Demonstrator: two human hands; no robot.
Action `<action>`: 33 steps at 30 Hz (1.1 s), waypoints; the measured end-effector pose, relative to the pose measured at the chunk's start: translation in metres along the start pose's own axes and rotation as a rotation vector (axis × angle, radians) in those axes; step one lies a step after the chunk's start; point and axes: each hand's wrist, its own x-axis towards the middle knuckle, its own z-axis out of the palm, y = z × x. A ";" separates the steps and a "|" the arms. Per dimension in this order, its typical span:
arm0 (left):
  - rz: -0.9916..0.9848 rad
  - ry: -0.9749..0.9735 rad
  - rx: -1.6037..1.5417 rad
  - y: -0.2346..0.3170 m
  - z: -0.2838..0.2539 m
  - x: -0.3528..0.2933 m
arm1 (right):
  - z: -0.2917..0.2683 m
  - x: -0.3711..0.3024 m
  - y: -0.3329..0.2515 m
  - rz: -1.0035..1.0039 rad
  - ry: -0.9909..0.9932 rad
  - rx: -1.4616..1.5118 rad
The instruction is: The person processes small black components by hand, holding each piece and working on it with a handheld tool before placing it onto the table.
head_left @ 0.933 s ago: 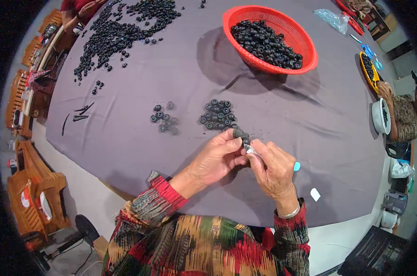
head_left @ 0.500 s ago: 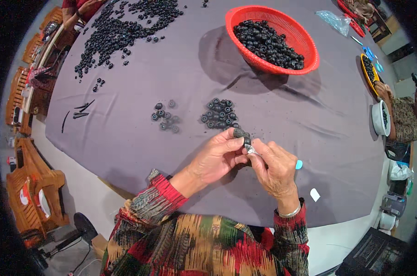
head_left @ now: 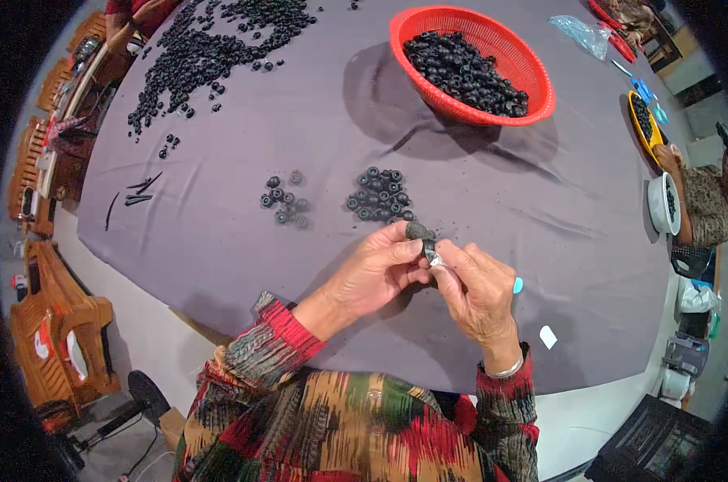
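Observation:
My left hand (head_left: 380, 269) pinches a small round black part (head_left: 428, 247) between thumb and index finger. A black cover wraps the index fingertip. Closed around a small trimming tool is my right hand (head_left: 478, 293); the tool's shiny tip (head_left: 435, 259) meets the black part. A light-blue end (head_left: 517, 285) shows past the right palm's outer side, apparently the tool's handle. Just beyond my left fingers lies a tight cluster of black round parts (head_left: 377, 194) with ring-like openings. A smaller, looser cluster (head_left: 282, 197) sits to its left.
A red plastic basket (head_left: 536, 60) holds many black parts at the far right. A wide spread of them (head_left: 195, 64) covers the far left. Thin black strips (head_left: 139, 193) and a white piece (head_left: 548, 336) lie on the grey cloth (head_left: 243, 265). A co-worker's hand (head_left: 666, 157) is by a yellow tray (head_left: 638, 128).
Both hands stay together, with the tool's tip turned slightly against the black part. The whole scene has shifted a little left and up in view.

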 end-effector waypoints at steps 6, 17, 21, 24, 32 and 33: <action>0.003 -0.007 -0.011 -0.001 -0.004 0.001 | 0.000 0.000 0.000 0.008 -0.007 0.002; 0.025 -0.038 0.086 -0.001 -0.003 0.002 | -0.001 -0.002 0.000 0.030 -0.007 0.004; 0.028 -0.024 0.141 0.002 0.000 0.000 | 0.000 -0.002 0.001 0.046 -0.025 0.041; 0.041 -0.017 0.158 0.001 -0.001 0.000 | -0.001 -0.001 0.001 0.036 -0.025 0.035; 0.019 -0.014 0.127 0.001 -0.001 0.002 | -0.002 -0.001 0.003 0.051 -0.049 -0.004; 0.019 -0.015 0.127 0.001 -0.001 0.001 | -0.001 -0.002 0.005 0.030 -0.040 0.000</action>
